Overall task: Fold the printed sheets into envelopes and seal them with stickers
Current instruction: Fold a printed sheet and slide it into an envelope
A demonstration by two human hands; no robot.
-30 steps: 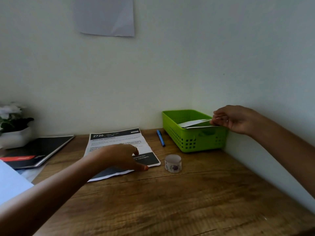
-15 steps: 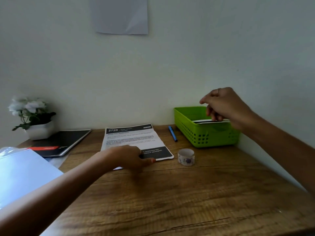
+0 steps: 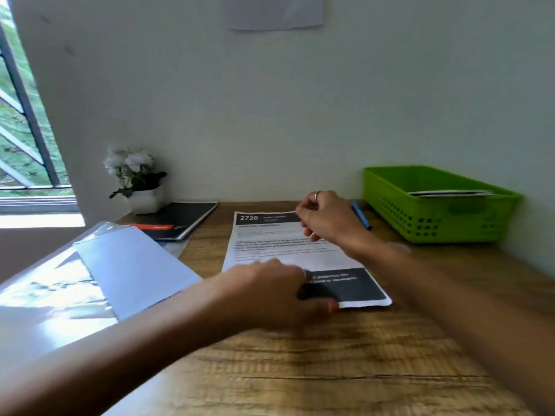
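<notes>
Your printed sheet (image 3: 288, 253) lies flat on the table (image 3: 330, 370), and your left hand (image 3: 270, 292) presses its near edge, fingers curled on the paper. Your right hand (image 3: 327, 219) pinches the far top edge. Keep the near edge pinned, bring the top over squarely to match the side edges, then crease. One folded sheet already sits in the green basket (image 3: 435, 223).

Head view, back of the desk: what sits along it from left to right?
Potted flowers → black notebook → printed sheet, its far edge under the right hand → blue pen → green basket.
</notes>
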